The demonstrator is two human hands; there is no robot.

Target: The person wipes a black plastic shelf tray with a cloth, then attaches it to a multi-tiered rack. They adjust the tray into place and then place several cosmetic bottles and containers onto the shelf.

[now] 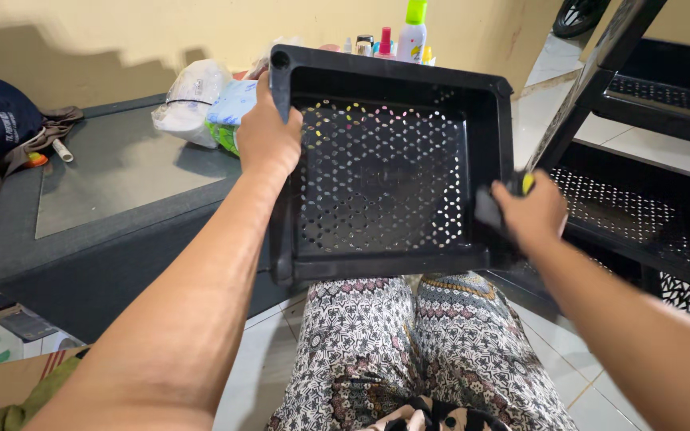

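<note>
Tray (pixel 385 172) betw. hands: left (pixel 267 136) top corner, right (pixel 530 214) side

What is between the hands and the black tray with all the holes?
Nothing visible. The left hand already grips the black tray's left rim, and the right hand is at its right side, pressing a small dark thing with a yellow bit against it.

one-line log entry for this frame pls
left hand: grips black perforated tray at far-left corner | right hand: at tray's right edge, holding small yellow-tipped item | tray: tilted up over lap
</note>
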